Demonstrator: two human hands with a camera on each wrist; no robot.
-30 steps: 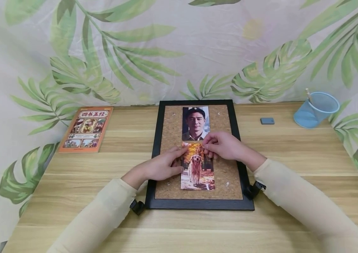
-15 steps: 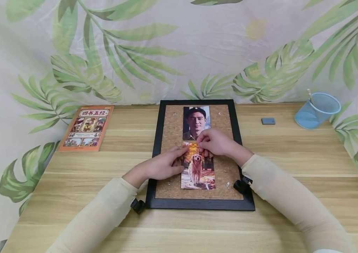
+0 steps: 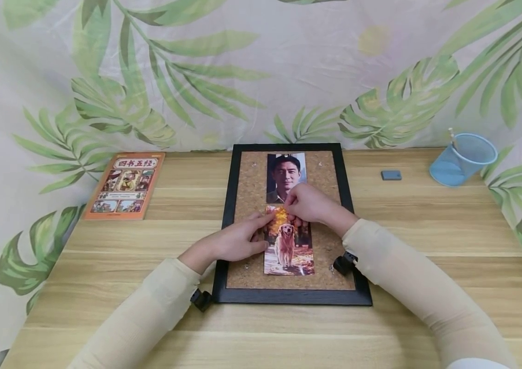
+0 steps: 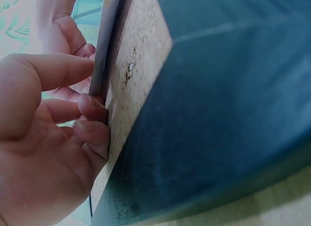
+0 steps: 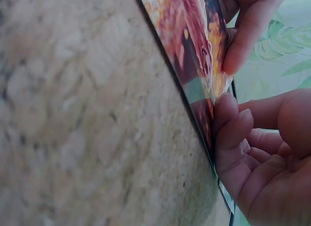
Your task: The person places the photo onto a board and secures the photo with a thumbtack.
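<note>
Setting: a wooden table (image 3: pixel 427 230) stood before a leaf-printed curtain (image 3: pixel 196 77).

Far left: an orange book (image 3: pixel 124 185) lay flat near the curtain, well apart from the hands; unchanged from the earlier frames.

Centre: a black-framed corkboard (image 3: pixel 330 241) lay flat on the table. A portrait photo (image 3: pixel 285 177) sat at its top. A dog photo (image 3: pixel 287 246) lay just below it, their edges nearly meeting; its place matched the earlier frames.

Left hand (image 3: pixel 235 241): it rested on the board at the dog photo's left edge, as before. The thumb lay toward the photo's upper left corner and the curled fingers (image 4: pixel 92 114) pressed against the edge, which the left wrist view showed lifted slightly off the cork.

Right hand (image 3: pixel 309 205): its fingers were curled and bunched over the top of the dog photo, tips (image 5: pixel 228 114) pressing on the upper edge. Whether they pinched a pin could not be told. Since a second ago this hand had shifted left and slightly up, toward the photo's top centre, and the forearm had swung in over the board's lower right part.

Right: a small grey block (image 3: pixel 390 175) and a blue mesh cup (image 3: pixel 463 160), both where they were earlier.
</note>
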